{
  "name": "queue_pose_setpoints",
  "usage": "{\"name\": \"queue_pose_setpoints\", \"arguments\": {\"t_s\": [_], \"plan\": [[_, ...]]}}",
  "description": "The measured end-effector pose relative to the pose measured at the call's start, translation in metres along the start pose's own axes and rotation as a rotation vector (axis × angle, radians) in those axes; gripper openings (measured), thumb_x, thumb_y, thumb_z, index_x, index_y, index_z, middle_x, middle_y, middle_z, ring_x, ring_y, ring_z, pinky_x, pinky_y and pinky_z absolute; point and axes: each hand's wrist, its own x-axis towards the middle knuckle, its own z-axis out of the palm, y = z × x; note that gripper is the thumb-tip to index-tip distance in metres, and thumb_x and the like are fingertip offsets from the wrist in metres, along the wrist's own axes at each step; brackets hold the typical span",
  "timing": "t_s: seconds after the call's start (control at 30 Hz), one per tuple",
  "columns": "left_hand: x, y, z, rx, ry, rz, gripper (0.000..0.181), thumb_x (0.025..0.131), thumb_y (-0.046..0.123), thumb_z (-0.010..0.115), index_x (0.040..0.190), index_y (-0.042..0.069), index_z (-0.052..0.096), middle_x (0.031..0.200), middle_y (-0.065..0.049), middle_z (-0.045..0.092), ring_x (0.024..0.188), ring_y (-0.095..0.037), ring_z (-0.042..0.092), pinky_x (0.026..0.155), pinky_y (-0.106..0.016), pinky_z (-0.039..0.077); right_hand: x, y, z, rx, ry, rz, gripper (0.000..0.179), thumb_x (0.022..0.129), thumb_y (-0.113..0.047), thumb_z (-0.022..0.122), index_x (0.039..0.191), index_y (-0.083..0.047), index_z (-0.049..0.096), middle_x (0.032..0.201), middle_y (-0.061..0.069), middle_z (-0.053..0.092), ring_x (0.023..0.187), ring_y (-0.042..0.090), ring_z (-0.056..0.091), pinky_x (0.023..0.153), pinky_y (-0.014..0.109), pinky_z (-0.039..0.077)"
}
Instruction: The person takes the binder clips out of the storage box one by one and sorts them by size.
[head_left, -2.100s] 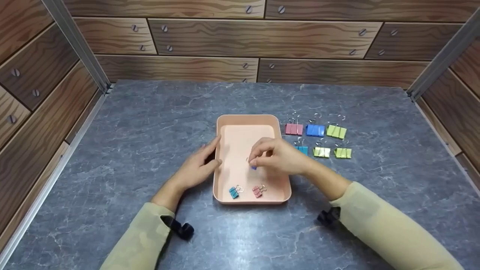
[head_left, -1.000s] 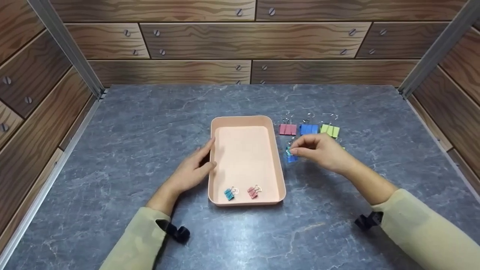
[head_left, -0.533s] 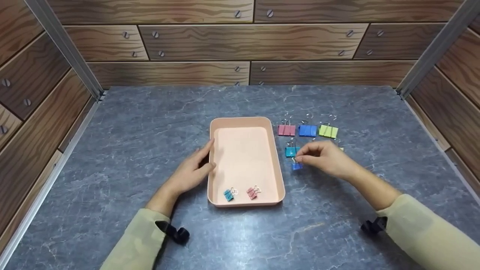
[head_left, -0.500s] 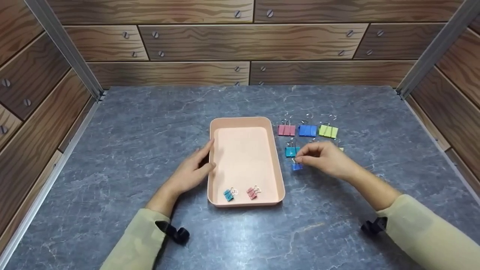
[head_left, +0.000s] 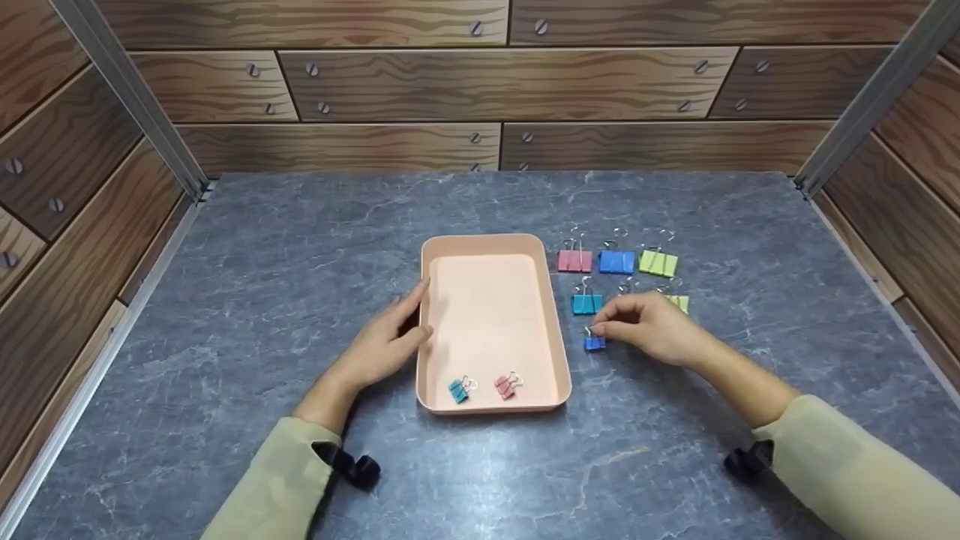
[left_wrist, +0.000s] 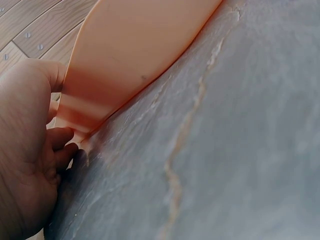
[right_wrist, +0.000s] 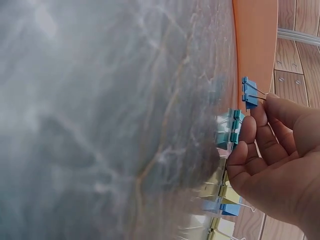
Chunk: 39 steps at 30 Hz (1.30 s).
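Note:
My right hand [head_left: 652,328] pinches a small blue binder clip [head_left: 594,343] by its wire handles between thumb and fingertips. In the head view the clip is just in front of a larger teal binder clip [head_left: 586,304], right of the tray. The right wrist view shows the blue clip [right_wrist: 249,93] with its body pointing away from the fingertips. My left hand [head_left: 379,343] rests against the left side of the peach tray [head_left: 493,409], its thumb and forefinger at the rim. Inside the tray's near end lie a small teal clip [head_left: 458,390] and a small pink clip [head_left: 506,386].
Behind the right hand, a back row holds a pink clip [head_left: 574,261], a blue clip [head_left: 616,262] and a lime clip [head_left: 658,263]. Another lime clip [head_left: 679,303] is partly hidden by the hand. Wood-patterned panels [head_left: 390,82] border the grey marbled table [head_left: 300,217].
From above the tray, my right hand has carried the small blue clip rightward, then toward me past the larger teal clip. My left hand has stayed at the tray's side.

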Motion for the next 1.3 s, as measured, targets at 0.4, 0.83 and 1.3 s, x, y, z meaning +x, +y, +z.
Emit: {"name": "queue_pose_setpoints", "arguments": {"t_s": [0.4,0.83,1.3], "plan": [[0.0003,-0.0021,0.0007,0.007,0.005,-0.001,0.073,0.103,0.033,0.060,0.169,0.026,0.030,0.169,-0.008,0.037,0.157,-0.042,0.027,0.130,-0.053,0.019,-0.0011,0.0023,0.0027,-0.025,0.008,0.026,0.010,0.098,-0.021,0.079,0.098,-0.011,0.081,0.094,0.003,0.074,0.086,0.016,0.061,0.072,0.023,0.052],[-0.0003,0.0005,-0.0008,0.012,-0.012,-0.021,0.073,0.103,0.034,0.059,0.170,0.028,0.029,0.169,-0.008,0.037,0.157,-0.042,0.025,0.130,-0.052,0.018,0.0000,0.0045,0.0030,-0.022,-0.007,0.033,0.011,0.098,-0.020,0.079,0.100,-0.010,0.082,0.096,0.002,0.075,0.086,0.014,0.061,0.071,0.022,0.051],[-0.0004,0.0001,-0.0012,0.011,-0.017,-0.017,0.073,0.104,0.035,0.059,0.170,0.028,0.029,0.170,-0.006,0.035,0.158,-0.043,0.022,0.130,-0.053,0.016,-0.0043,0.0008,-0.0006,-0.038,-0.006,0.063,0.016,0.100,-0.022,0.077,0.110,-0.011,0.081,0.104,0.004,0.076,0.093,0.019,0.063,0.078,0.023,0.055]]}}
